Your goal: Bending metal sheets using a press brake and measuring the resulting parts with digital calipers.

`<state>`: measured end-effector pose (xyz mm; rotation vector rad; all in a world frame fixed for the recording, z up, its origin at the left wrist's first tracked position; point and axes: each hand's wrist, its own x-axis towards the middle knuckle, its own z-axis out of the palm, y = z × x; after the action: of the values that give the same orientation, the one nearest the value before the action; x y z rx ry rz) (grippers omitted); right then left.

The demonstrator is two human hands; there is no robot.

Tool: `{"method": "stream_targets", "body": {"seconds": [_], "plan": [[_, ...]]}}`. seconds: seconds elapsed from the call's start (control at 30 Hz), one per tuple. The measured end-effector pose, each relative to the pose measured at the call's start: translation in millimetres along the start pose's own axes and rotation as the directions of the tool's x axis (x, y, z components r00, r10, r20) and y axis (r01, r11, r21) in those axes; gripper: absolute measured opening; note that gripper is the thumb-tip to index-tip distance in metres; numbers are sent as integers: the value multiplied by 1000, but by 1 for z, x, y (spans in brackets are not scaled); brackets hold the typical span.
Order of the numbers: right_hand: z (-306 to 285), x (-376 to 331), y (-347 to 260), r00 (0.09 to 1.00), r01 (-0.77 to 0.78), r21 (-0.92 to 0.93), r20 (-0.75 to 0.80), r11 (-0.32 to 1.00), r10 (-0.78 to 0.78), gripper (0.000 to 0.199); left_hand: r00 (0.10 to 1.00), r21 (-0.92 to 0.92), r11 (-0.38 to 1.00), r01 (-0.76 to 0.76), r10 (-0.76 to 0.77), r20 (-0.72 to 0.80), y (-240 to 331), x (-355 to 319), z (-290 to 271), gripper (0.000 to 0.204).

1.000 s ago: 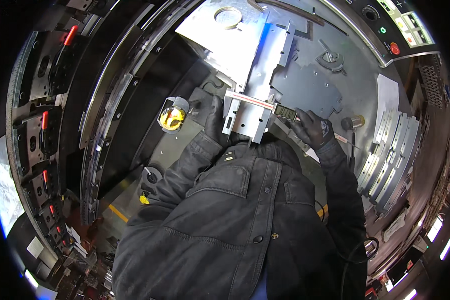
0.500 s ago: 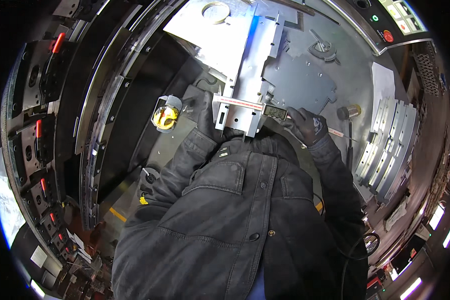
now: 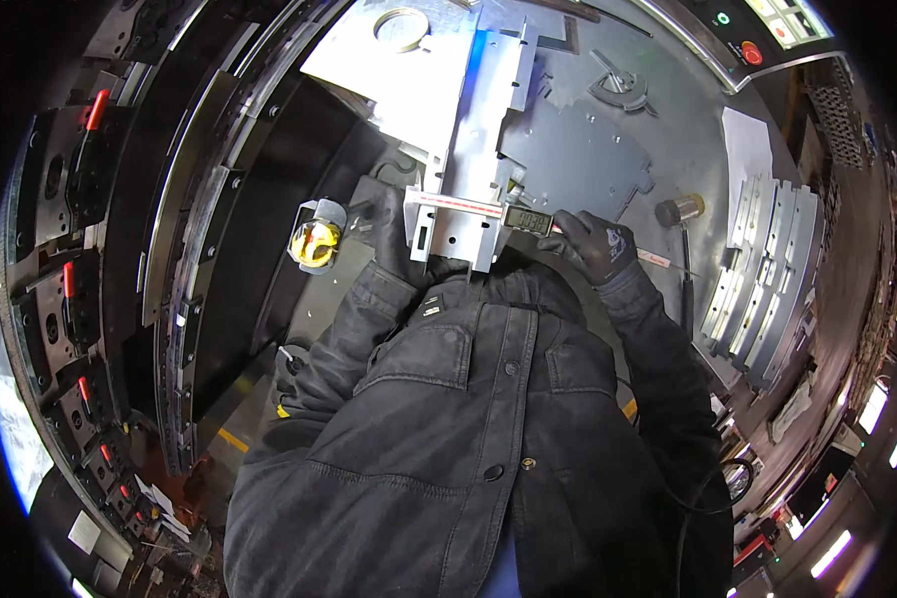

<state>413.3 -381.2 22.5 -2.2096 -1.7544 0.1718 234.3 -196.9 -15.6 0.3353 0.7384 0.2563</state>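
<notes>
Caliper (image 3: 488, 211) spans the bracket (image 3: 473, 159): right hand (image 3: 593, 244), at three o'clock, pinches its readout; left hand (image 3: 394, 234) seemingly grips the bracket. Keep the beam square, pressure light.

The bracket (image 3: 473, 174) was a long bent sheet-metal piece, bare grey with slots and small holes, running up and away from the body over the grey table, its near end just in front of the jacket collar. The caliper (image 3: 488, 211) lay crosswise over that near end, a digital one with a pale beam and a dark readout box sitting just off the bracket's right edge. Its thin rod stuck out to the right past the glove.
</notes>
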Motion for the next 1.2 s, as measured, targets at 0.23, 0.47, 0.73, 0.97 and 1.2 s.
{"method": "stream_targets", "body": {"seconds": [0.23,0.47,0.73,0.97,1.2], "plan": [[-3,3,-1,1000,-2,17,13,1000,2,29,894,621,652,-434,396,210,-6,3,-24,86],[-1,3,0,1000,12,3,18,1000,-12,29,880,672,569,-474,326,345,-19,30,-71,104],[2,1,2,1000,-1,-2,15,1000,1,31,841,569,620,-541,388,377,-7,0,-18,102],[0,2,0,999,33,-10,-37,999,-33,34,654,798,-90,-595,522,547,-12,10,-38,107],[7,-4,6,1000,27,-41,3,999,-27,33,790,738,341,-582,450,416,-5,-2,-10,97]]}}
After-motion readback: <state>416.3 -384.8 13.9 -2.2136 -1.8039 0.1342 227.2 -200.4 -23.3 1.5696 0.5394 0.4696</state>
